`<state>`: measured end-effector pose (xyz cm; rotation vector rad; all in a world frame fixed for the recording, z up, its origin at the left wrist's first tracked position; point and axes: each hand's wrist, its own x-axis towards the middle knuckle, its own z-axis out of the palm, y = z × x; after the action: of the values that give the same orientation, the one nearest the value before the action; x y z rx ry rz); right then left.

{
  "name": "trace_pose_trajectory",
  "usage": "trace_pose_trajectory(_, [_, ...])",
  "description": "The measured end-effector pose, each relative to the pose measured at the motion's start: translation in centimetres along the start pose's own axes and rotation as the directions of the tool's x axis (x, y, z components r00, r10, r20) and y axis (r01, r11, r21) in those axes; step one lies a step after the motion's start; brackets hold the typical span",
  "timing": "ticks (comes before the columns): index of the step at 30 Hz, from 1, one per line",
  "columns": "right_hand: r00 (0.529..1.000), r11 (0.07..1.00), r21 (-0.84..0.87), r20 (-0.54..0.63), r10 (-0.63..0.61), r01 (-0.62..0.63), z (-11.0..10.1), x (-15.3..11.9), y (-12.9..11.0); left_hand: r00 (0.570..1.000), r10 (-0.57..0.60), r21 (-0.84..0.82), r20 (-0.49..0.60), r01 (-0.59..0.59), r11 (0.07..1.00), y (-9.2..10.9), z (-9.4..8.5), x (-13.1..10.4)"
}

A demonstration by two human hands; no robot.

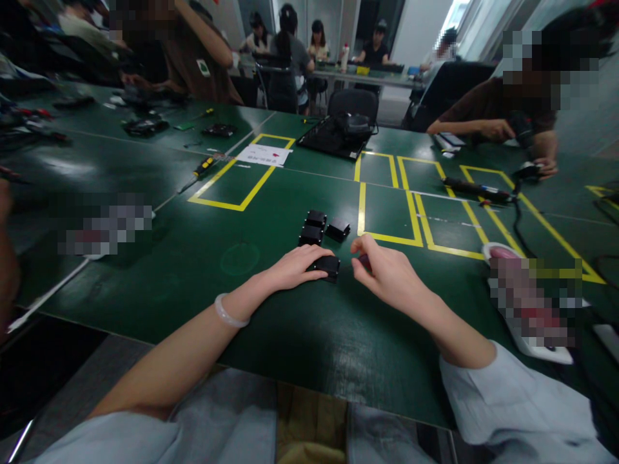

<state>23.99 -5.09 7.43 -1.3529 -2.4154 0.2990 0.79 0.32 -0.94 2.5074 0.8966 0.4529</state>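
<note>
My left hand [300,265], with a pale bangle on its wrist, grips a small black block-shaped part [327,265] on the green table between thumb and fingers. My right hand [382,265] hovers just to the right, apart from that part. Its fingers are curled toward the thumb; a dark patch shows between them, too unclear to name. Beyond my left hand sit more black parts of the same kind: one [316,218] at the back, one [312,234] in front of it, and a tilted one [338,227] to their right.
Yellow tape outlines [391,240] mark the green tabletop [300,335]. A yellow-and-black screwdriver [204,166] and a paper sheet [265,155] lie to the left. A black panel [331,138] lies farther back. A white-edged tray [532,345] is at right. Co-workers sit around the tables.
</note>
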Motion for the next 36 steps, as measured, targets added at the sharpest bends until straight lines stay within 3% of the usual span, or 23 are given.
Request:
trace_pose_trajectory(8, [1.000,0.997,-0.075,0.029,-0.004,0.006,0.01,0.17,0.03,1.000,-0.006,0.002,0.001,0.006,1.000,0.08,-0.09,-0.02])
trace_pose_trajectory(17, [1.000,1.000,0.003,0.004,0.008,-0.008,-0.02,0.08,-0.03,1.000,-0.010,-0.012,0.005,0.010,1.000,0.15,-0.14,-0.02])
trace_pose_trajectory(26, [1.000,0.998,-0.069,0.010,0.007,-0.006,0.15,0.19,0.22,1.000,-0.016,-0.010,0.004,0.016,1.000,0.12,-0.04,0.01])
trace_pose_trajectory(36, [1.000,1.000,0.006,0.001,0.016,-0.016,-0.01,0.07,0.01,1.000,-0.014,-0.010,0.005,0.014,1.000,0.21,-0.15,-0.01])
